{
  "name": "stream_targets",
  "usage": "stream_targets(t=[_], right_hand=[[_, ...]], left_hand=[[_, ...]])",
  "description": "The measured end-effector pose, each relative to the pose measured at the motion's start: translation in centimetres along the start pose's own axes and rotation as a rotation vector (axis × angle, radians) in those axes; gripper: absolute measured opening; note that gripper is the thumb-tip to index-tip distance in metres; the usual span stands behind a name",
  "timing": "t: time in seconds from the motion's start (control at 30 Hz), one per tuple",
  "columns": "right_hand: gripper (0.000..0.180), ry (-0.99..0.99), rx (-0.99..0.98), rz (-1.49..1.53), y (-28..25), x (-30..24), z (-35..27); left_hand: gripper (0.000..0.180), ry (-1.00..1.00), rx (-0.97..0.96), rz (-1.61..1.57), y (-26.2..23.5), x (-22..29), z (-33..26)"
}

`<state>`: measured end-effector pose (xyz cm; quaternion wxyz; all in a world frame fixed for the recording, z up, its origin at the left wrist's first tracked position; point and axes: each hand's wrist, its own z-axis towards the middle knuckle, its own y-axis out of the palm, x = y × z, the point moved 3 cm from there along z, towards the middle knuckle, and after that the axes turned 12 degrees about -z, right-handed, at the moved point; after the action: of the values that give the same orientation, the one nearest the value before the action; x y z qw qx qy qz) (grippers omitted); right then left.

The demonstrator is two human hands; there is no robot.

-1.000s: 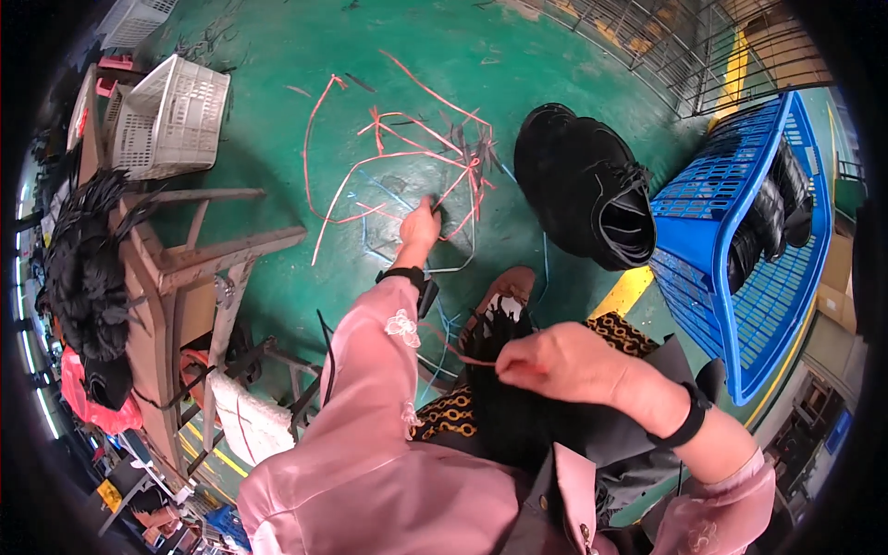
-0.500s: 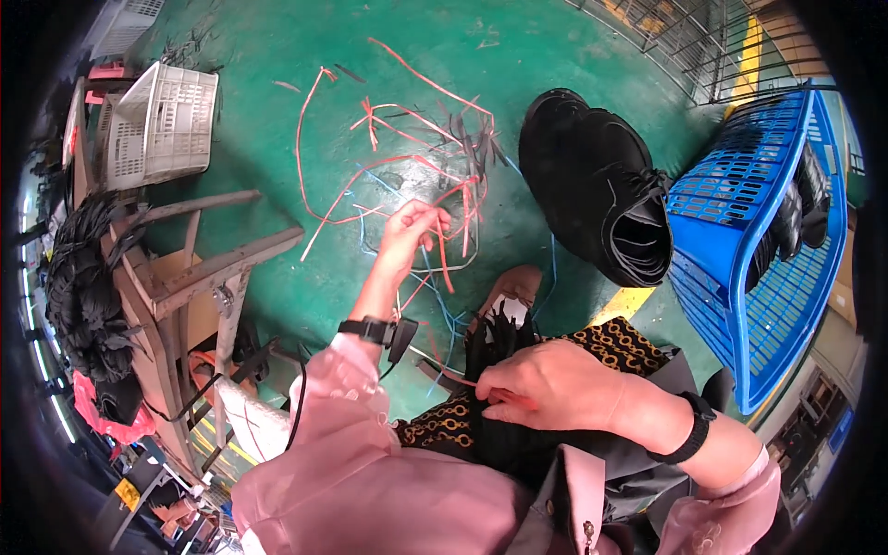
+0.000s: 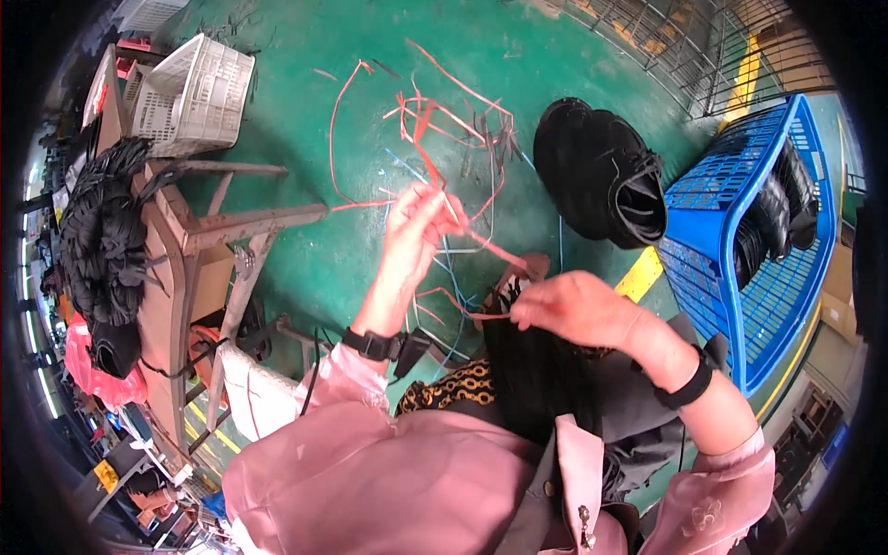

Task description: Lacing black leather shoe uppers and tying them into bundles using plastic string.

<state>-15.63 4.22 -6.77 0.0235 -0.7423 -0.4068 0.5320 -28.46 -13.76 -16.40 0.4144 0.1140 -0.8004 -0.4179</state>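
My left hand (image 3: 418, 227) is closed in a pinch on a flat red plastic strip (image 3: 499, 252), which runs down toward my right hand. My right hand (image 3: 578, 313) is also closed, over my lap, with a red strand coming out at its fingertips. Beneath it hangs a bundle of black strips (image 3: 529, 370), draped over a black-and-gold patterned cloth (image 3: 453, 388). Beyond my left hand, a loose tangle of red strips (image 3: 453, 116) lies on the green floor, mixed with blue and dark strands.
Black shoes (image 3: 592, 176) stand on the floor at the right. Beside them a blue plastic basket (image 3: 708, 240) leans, holding more black shoes. On the left are a wooden bench (image 3: 254, 227), a heap of black strips (image 3: 106, 231) and a white crate (image 3: 199, 102).
My right hand has risen from my lap toward my left hand, and a red strip now stretches between them. My left hand has pulled strands up from the tangle. The view has shifted slightly.
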Motion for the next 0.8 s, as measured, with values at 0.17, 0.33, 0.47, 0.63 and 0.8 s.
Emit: stream_targets(t=[0.17, 0.33, 0.47, 0.63, 0.8], right_hand=[[0.042, 0.188, -0.06, 0.538, -0.9, -0.2, -1.6], [0.045, 0.275, -0.092, 0.614, -1.0, -0.2, -2.8], [0.044, 0.28, -0.076, 0.572, -0.8, -0.2, -3.4], [0.04, 0.047, -0.15, 0.265, -0.3, -2.7, -3.4], [0.055, 0.003, 0.023, -0.109, -0.6, -4.7, -2.7]], left_hand=[[0.007, 0.149, -0.021, -0.015, -0.9, 3.4, 0.7], [0.01, 0.145, -0.003, 0.061, -1.4, 5.9, -0.2], [0.011, 0.112, 0.06, 0.225, -2.6, 7.0, -0.9], [0.01, 0.161, 0.091, 0.025, -2.2, 6.7, -1.5], [0.01, 0.117, 0.021, -0.04, 1.7, 5.3, -2.0]])
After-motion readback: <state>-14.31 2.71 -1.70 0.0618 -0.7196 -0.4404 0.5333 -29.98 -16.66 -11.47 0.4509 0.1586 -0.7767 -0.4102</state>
